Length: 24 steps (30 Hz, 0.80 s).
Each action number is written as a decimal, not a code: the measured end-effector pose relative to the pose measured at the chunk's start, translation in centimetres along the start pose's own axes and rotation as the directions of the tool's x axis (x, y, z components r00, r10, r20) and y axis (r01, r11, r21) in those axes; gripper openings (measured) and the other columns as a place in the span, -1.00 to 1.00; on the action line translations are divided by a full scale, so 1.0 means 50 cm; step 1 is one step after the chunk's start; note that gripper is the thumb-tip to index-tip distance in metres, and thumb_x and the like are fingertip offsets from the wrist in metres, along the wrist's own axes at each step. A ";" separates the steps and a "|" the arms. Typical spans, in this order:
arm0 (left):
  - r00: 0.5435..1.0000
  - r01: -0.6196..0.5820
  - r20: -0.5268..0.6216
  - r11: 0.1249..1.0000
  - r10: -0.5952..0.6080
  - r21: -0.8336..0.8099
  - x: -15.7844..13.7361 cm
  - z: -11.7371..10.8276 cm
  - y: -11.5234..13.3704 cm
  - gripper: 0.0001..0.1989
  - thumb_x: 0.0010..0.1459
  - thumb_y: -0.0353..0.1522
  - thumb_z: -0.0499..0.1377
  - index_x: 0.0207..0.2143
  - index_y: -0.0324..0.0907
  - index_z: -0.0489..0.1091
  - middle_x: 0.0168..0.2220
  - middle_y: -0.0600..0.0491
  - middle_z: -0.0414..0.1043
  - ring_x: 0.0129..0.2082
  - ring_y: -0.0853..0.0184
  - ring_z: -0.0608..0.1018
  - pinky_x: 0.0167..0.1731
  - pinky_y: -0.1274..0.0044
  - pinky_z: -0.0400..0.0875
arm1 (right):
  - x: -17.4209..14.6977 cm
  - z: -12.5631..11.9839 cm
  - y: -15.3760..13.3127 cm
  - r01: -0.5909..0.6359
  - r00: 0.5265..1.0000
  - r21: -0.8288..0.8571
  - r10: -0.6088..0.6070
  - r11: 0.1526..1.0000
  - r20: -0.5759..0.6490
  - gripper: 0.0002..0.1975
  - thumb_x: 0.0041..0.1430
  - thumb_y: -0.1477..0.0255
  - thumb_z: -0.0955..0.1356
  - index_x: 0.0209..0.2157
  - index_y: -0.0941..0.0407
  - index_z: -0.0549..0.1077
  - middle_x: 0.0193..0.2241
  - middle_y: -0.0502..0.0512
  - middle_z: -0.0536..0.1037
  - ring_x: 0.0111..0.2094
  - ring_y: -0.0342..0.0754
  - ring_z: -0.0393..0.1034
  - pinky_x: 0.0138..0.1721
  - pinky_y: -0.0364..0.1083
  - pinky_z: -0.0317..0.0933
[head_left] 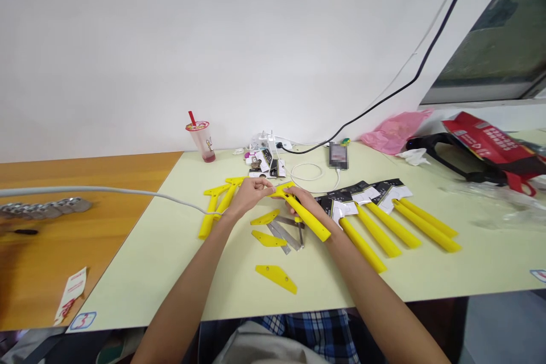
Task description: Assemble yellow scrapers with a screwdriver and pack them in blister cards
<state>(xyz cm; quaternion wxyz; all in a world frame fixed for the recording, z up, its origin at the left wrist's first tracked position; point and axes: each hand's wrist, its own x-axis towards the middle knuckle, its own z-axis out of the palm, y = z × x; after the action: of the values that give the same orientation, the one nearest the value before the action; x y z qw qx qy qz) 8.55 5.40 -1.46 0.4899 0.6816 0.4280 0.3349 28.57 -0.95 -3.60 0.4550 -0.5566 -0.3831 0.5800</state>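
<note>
Both hands are on a yellow T-shaped scraper (307,218), its handle slanting down toward the right. My left hand (253,192) is closed in a pinch at the left end of the scraper's head. My right hand (305,200) is closed around the head's right side, partly hidden behind the handle. Below it is a small screwdriver (301,234) with a metal shaft; whether the hand also holds it is unclear. Flat metal blades (283,234) and loose yellow blade covers (268,238) lie under the hands. Another yellow cover (276,277) lies nearer the table edge.
Yellow scrapers (210,217) lie at left; several with black-and-white cards (379,226) lie at right. Behind are a drink cup (202,141), a power strip (263,141) and a phone-like device (338,156). A grey cable (128,190) crosses from the left. Bags (490,148) sit far right.
</note>
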 end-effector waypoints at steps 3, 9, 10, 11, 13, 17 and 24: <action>1.000 -0.002 -0.001 1.000 0.002 -0.007 0.001 0.001 0.000 -0.60 -0.06 -0.07 0.50 -0.36 -0.20 0.60 -0.57 0.21 0.17 -0.54 0.45 0.13 -0.48 0.52 -0.05 | 0.002 -0.001 0.003 0.008 1.000 -0.001 -0.008 1.000 0.011 -0.77 0.26 0.20 0.41 -0.23 0.09 0.47 -0.58 -0.08 0.47 -0.65 -0.13 0.32 -0.73 -0.20 0.17; 1.000 0.024 0.020 0.997 -0.022 -0.074 0.002 -0.003 0.001 -0.56 -0.13 -0.07 0.55 -0.39 -0.20 0.57 -0.62 0.25 0.07 -0.58 0.48 0.09 -0.52 0.51 -0.09 | -0.003 -0.001 0.003 0.013 0.999 -0.001 -0.013 1.000 0.031 -0.73 0.25 0.17 0.40 -0.23 0.10 0.48 -0.59 -0.09 0.44 -0.67 -0.15 0.29 -0.74 -0.21 0.11; 0.999 0.033 0.030 0.995 -0.031 -0.093 0.001 -0.003 0.003 -0.56 -0.15 -0.07 0.56 -0.40 -0.20 0.56 -0.62 0.26 0.08 -0.59 0.49 0.10 -0.53 0.51 -0.08 | -0.005 0.000 0.002 0.012 0.999 -0.003 -0.012 1.000 0.036 -0.73 0.25 0.17 0.40 -0.22 0.10 0.48 -0.59 -0.10 0.44 -0.67 -0.16 0.29 -0.74 -0.21 0.11; 0.998 0.046 0.040 0.992 -0.042 -0.113 -0.001 -0.004 0.006 -0.55 -0.18 -0.08 0.57 -0.41 -0.20 0.55 -0.62 0.25 0.11 -0.60 0.49 0.10 -0.53 0.51 -0.08 | -0.007 0.000 0.000 0.011 0.999 -0.004 -0.011 1.000 0.041 -0.72 0.24 0.16 0.40 -0.22 0.09 0.48 -0.58 -0.09 0.45 -0.67 -0.16 0.29 -0.74 -0.21 0.10; 0.996 0.080 0.060 0.984 -0.072 -0.157 -0.004 -0.005 0.012 -0.53 -0.21 -0.10 0.58 -0.43 -0.20 0.51 -0.60 0.22 0.19 -0.61 0.51 0.11 -0.55 0.51 -0.08 | -0.010 0.001 -0.002 0.011 0.999 -0.004 -0.011 1.000 0.045 -0.72 0.23 0.16 0.41 -0.22 0.09 0.47 -0.56 -0.10 0.46 -0.67 -0.16 0.29 -0.74 -0.21 0.10; 0.984 0.160 0.121 0.949 -0.132 -0.270 -0.008 -0.008 0.019 -0.52 -0.27 -0.17 0.61 -0.46 -0.19 0.45 -0.60 0.23 0.18 -0.62 0.56 0.06 -0.54 0.52 -0.14 | -0.008 0.001 -0.001 0.018 0.998 0.006 -0.018 1.000 0.060 -0.70 0.19 0.14 0.43 -0.25 0.09 0.45 -0.58 -0.10 0.45 -0.68 -0.17 0.28 -0.74 -0.22 0.08; 0.956 0.261 0.225 0.901 -0.190 -0.346 -0.008 -0.020 0.013 -0.51 -0.29 -0.25 0.63 -0.42 -0.20 0.44 -0.58 0.26 0.13 -0.61 0.58 0.03 -0.52 0.51 -0.22 | -0.008 0.000 0.000 0.020 0.993 0.038 -0.024 0.999 0.118 -0.66 0.14 0.12 0.45 -0.23 0.08 0.44 -0.58 -0.11 0.44 -0.67 -0.16 0.29 -0.74 -0.21 0.04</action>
<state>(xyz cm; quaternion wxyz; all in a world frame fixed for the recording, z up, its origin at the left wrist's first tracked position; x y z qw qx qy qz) 7.67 5.33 -0.54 0.6836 0.5502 0.3853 0.2856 28.57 -1.34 -3.46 0.4478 -0.5085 -0.4049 0.6140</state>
